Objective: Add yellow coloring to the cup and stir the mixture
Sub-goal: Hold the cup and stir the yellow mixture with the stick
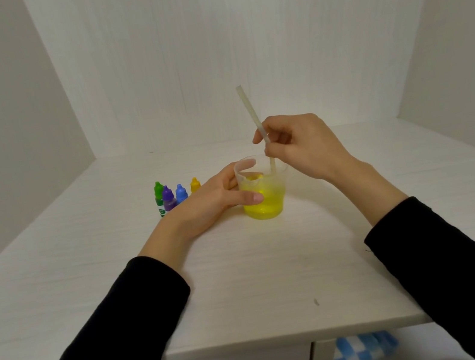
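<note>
— Two hands at work: the left hand (217, 197) wraps its fingers (250, 199) round the side of the clear plastic cup (261, 188), thumb across the near wall, gripping it where it stands on the white tabletop (246, 273).

— And the cup's contents?

— Bright yellow liquid (262, 204), filling roughly the lower two thirds; the wall above it is clear, with a small pouring lip at the rim on the left hand's side.

— What about the other hand?

— The right hand (303, 149) pinches a pale, translucent stirring stick (254, 119) between thumb and curled fingers, just above the cup. The stick tilts, lower end dipping into the liquid.

— Anything beyond the left fingers?

— Four dropper bottles, partly hidden behind that hand: green (159, 198), purple (168, 198), blue (180, 193) and yellow (195, 184), all capped and upright.
</note>
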Action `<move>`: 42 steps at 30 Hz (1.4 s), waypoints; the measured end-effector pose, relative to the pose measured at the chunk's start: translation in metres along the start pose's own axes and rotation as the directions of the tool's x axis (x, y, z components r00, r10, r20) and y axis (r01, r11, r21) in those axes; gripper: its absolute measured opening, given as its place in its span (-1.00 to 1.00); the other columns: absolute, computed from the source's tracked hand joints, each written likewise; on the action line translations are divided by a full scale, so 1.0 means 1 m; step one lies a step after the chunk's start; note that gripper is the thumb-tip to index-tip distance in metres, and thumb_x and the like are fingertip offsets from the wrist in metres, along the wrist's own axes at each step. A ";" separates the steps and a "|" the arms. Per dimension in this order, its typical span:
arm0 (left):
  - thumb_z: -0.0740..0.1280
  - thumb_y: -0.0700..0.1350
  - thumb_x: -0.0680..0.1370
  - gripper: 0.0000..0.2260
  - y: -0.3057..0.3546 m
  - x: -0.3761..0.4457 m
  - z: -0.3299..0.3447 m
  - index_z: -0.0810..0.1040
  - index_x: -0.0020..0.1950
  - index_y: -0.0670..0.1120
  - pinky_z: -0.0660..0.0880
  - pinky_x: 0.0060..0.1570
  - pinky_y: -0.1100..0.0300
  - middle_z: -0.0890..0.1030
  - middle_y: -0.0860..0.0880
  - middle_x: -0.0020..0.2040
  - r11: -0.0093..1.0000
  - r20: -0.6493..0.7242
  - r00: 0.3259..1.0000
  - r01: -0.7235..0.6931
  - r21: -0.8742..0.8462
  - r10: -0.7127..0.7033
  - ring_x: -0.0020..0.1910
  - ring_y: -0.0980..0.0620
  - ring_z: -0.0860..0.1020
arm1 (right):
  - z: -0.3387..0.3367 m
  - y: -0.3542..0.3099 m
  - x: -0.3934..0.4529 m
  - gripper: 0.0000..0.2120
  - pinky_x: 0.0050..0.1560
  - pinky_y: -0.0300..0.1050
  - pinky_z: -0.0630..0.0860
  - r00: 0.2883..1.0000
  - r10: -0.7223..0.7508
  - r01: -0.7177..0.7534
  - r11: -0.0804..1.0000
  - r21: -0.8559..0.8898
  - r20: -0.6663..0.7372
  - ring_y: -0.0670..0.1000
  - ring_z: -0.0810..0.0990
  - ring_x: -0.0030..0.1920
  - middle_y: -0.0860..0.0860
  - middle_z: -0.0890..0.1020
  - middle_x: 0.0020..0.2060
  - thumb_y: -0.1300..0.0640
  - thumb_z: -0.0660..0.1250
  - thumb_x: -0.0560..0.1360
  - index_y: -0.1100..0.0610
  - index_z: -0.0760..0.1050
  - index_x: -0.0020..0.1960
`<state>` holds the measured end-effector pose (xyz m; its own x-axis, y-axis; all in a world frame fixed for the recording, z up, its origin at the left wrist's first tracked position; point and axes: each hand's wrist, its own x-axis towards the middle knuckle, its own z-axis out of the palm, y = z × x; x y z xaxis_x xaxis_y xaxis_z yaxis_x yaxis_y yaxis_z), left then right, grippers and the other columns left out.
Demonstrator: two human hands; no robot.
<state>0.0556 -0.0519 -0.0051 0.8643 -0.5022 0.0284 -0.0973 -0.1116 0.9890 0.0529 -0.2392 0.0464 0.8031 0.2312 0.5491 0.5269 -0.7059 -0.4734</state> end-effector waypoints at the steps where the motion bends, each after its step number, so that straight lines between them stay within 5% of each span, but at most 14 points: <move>1: 0.38 -0.32 0.47 -0.38 0.000 0.000 0.000 0.27 0.48 -0.04 0.49 0.20 0.23 0.52 0.01 0.31 1.000 -0.002 1.000 0.000 0.003 0.000 0.26 0.08 0.53 | 0.000 -0.001 -0.001 -0.81 -0.11 0.04 0.54 1.000 0.000 0.000 1.000 0.005 0.004 -0.04 0.56 -0.25 -0.11 0.57 -0.35 0.18 0.31 0.38 -0.08 0.58 -0.10; 6: 0.38 -0.30 0.45 -0.35 0.001 -0.001 0.001 0.25 0.50 -0.06 0.46 0.25 0.17 0.50 -0.04 0.34 1.000 0.005 1.000 -0.004 0.000 0.004 0.29 0.03 0.51 | -0.002 -0.007 -0.004 -0.79 -0.08 0.12 0.56 0.998 -0.023 0.014 0.992 0.125 0.066 0.08 0.62 -0.23 0.02 0.61 -0.34 0.22 0.30 0.34 -0.01 0.61 -0.12; 12: 0.42 -0.22 0.35 -0.27 0.002 -0.001 0.001 0.26 0.49 -0.09 0.40 0.35 0.05 0.48 -0.10 0.37 1.000 0.015 1.000 -0.022 -0.001 0.022 0.34 -0.02 0.47 | 0.000 -0.010 -0.007 -0.78 -0.18 -0.12 0.53 0.992 -0.040 0.002 0.955 0.296 0.123 -0.03 0.61 -0.36 0.13 0.62 -0.36 0.32 0.32 0.35 0.06 0.62 -0.12; 19: 0.40 -0.32 0.45 -0.45 0.002 -0.002 0.001 0.37 0.41 -0.10 0.47 0.24 0.14 0.51 -0.08 0.32 0.998 0.029 0.998 -0.058 0.020 0.057 0.28 0.01 0.50 | 0.005 -0.015 -0.008 -0.88 0.00 0.15 0.59 0.990 -0.052 -0.006 0.918 0.396 0.135 0.17 0.67 -0.21 0.19 0.66 -0.22 0.25 0.43 0.40 0.13 0.59 -0.07; 27: 0.34 -0.35 0.48 -0.43 0.003 -0.001 0.002 0.30 0.46 -0.10 0.35 0.39 0.02 0.41 -0.06 0.44 0.997 0.025 0.998 -0.063 0.033 0.062 0.40 -0.01 0.40 | 0.015 -0.013 -0.005 -0.91 0.02 -0.07 0.58 0.993 -0.047 0.008 0.939 0.343 0.106 0.04 0.66 -0.10 0.02 0.68 -0.12 0.20 0.38 0.48 0.06 0.57 -0.03; 35: 0.35 -0.34 0.47 -0.44 0.001 -0.001 0.001 0.32 0.44 -0.10 0.45 0.28 0.12 0.52 -0.10 0.31 0.999 0.026 0.999 -0.046 0.004 0.046 0.25 0.02 0.53 | 0.017 -0.003 -0.001 -0.90 -0.04 -0.31 0.53 0.995 -0.077 0.061 0.966 0.252 0.056 -0.18 0.64 -0.17 0.00 0.68 -0.12 0.23 0.34 0.51 0.11 0.58 0.01; 42: 0.46 -0.28 0.37 -0.32 -0.001 0.001 -0.001 0.32 0.45 -0.05 0.50 0.17 0.21 0.53 -0.03 0.28 0.999 0.025 0.999 -0.041 -0.005 0.041 0.20 0.09 0.55 | 0.012 0.003 0.002 -0.84 -0.08 -0.36 0.47 0.993 -0.106 0.097 0.984 0.150 0.057 -0.13 0.60 -0.14 -0.05 0.65 -0.18 0.24 0.32 0.50 0.05 0.59 0.03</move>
<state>0.0573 -0.0515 -0.0062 0.8468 -0.5279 0.0651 -0.1299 -0.0865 0.9877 0.0595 -0.2331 0.0382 0.7571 0.3424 0.5564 0.6378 -0.5715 -0.5163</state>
